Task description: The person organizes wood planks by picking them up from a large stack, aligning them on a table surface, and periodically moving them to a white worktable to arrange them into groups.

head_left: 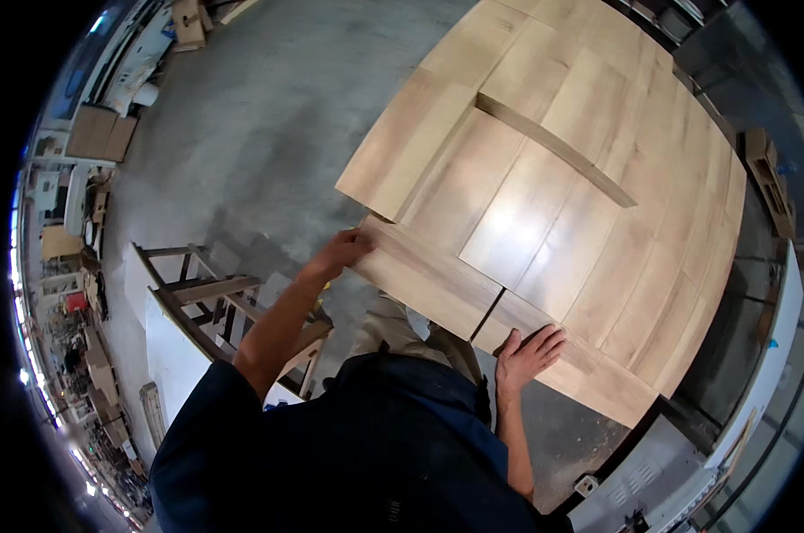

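A broad surface of pale, wood-grained floor planks [588, 240] spreads out in front of me. Along its near edge lie two end-to-end boards, split by a narrow dark gap. My left hand [344, 251] grips the outer end of the left plank [433, 280], its fingertips on the top and the thumb hidden. On the right plank [602, 380], close to the gap, my right hand [528, 357] rests with its fingers stretched over the top. Farther in, a narrow loose strip [557, 151] lies across the planks.
At my left stands a wooden trestle [220, 289] beside a white panel [175, 351]. A grey metal cabinet [641, 484] sits at the lower right. Shelves and stacked boards [100, 133] line the far left, and a wooden pallet [768, 182] stands at the right.
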{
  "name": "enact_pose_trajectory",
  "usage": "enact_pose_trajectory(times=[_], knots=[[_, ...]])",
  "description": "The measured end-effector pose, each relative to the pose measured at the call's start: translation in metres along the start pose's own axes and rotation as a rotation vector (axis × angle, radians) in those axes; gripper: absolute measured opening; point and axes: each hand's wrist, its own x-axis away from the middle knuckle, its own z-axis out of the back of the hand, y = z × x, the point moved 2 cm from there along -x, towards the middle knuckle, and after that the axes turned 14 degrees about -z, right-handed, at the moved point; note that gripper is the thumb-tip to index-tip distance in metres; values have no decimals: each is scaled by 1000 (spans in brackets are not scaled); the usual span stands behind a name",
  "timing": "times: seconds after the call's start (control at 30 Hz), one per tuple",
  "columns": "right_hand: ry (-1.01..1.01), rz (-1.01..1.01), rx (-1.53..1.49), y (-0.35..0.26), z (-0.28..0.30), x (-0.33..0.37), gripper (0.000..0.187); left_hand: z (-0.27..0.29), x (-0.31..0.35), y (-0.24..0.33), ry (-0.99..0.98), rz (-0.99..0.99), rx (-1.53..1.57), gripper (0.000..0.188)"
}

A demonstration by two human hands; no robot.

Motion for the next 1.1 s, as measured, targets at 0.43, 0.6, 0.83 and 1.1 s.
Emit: enact_pose_trajectory(times=[0.43, 0.6, 0.83, 1.1], knots=[[48, -20, 28, 8, -8, 2, 72, -22, 6, 33, -118, -72, -61, 38], [78, 17, 51, 11, -11, 1, 71, -25, 7, 25, -98, -92, 101, 40], [30, -29, 16, 7, -1, 2, 70, -24, 1, 25, -106, -81, -35, 46], [-122, -62, -458, -19, 18, 58, 59, -23, -28, -28, -52, -217, -305, 42]])
